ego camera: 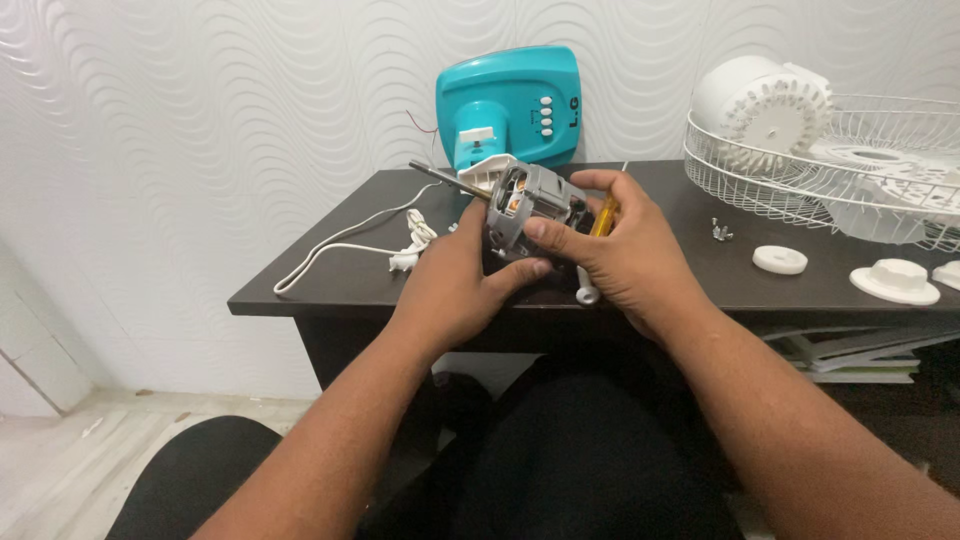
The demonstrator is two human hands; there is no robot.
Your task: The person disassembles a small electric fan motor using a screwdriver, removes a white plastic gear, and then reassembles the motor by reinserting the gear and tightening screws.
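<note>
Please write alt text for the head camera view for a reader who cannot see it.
Two bare hands hold a grey fan motor over a dark table: the left hand grips beneath, the right hand holds a yellow-handled screwdriver against it. A teal fan base and white fan grille sit behind.

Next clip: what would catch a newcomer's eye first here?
Probably the grey fan motor with visible copper windings, held mid-frame above the dark table by the left hand and right hand; the right also grips a yellow-handled screwdriver. Behind it, a turquoise fan base leans on the wavy white wall, and a white wire grille sits at right.
</note>
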